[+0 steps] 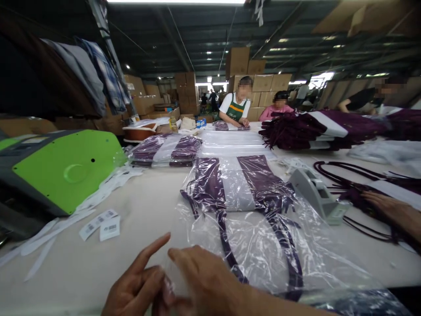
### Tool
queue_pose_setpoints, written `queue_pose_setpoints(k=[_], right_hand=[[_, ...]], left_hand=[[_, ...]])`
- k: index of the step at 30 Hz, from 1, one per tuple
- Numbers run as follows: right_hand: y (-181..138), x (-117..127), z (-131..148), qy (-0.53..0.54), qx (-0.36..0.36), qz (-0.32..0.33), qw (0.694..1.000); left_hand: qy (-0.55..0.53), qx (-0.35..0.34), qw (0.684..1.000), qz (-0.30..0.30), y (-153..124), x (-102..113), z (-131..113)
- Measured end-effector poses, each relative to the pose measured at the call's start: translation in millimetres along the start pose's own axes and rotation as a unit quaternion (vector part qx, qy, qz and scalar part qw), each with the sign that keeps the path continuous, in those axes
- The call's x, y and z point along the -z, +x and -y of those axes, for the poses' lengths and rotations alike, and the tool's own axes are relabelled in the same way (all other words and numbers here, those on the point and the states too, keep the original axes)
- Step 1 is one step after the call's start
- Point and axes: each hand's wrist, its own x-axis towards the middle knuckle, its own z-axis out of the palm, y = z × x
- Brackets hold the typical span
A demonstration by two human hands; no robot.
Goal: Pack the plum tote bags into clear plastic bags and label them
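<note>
My left hand (pixel 133 283) is at the lower middle, its index finger stretched out and its thumb and other fingers curled inward. Close against it, my right hand (pixel 205 276) is blurred, with its fingers bent. Between them is a smeared, whitish, see-through piece (pixel 176 278) whose kind I cannot make out. Just beyond my hands lies a clear plastic bag (pixel 315 250) with a dark purple bag (pixel 259 173) inside. A white band (pixel 237 184) crosses the purple bag, and its long straps (pixel 291 250) run toward me.
Left are a green machine (pixel 70 171), barcode labels (pixel 110 227) and paper strips (pixel 98 193). A tape dispenser (pixel 317 193) stands right of the bag. Another person's hand (pixel 394 210) rests on purple goods. Packed bags (pixel 164 149), a purple pile (pixel 315 127) and co-workers (pixel 235 105) are farther back.
</note>
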Motion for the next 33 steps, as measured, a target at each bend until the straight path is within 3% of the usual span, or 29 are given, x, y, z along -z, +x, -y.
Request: queue_pose_setpoints(k=[3, 5, 8, 10, 14, 21, 29, 33], right_hand=[[11.7, 36.1, -22.3, 0.061, -0.149, -0.085, 0.983], [17.1, 62.8, -48.6, 0.163, -0.262, -0.129, 0.942], [17.3, 86.6, -94.6, 0.293, -0.397, -0.158, 0.855], [13.3, 90.8, -120.7, 0.299, -0.438, -0.172, 0.83], [5.2, 89.0, -150.5, 0.256, -0.448, -0.187, 0.836], [0.4, 100.1, -177.0, 0.161, -0.44, -0.163, 0.868], [0.1, 105.9, -185.0, 0.01, -0.371, -0.129, 0.919], [-3.0, 106.4, -183.6, -0.096, -0.364, -0.113, 0.92]], left_hand=[[0.03, -0.154, 0.985, 0.071, 46.3, -19.7, -43.1], [0.113, -0.235, 0.964, 0.052, 86.2, -27.4, -58.6], [0.306, -0.253, 0.916, 0.048, 145.5, -33.8, -57.3], [0.405, -0.237, 0.88, 0.071, 176.1, -37.8, -45.5], [0.482, -0.218, 0.845, 0.081, 205.8, -44.6, -22.3], [0.495, -0.222, 0.84, 0.028, 208.1, -55.1, -22.3], [0.49, -0.255, 0.833, 0.033, 219.7, -109.4, -19.3], [0.491, -0.238, 0.838, 0.014, 228.4, -124.3, -15.3]])
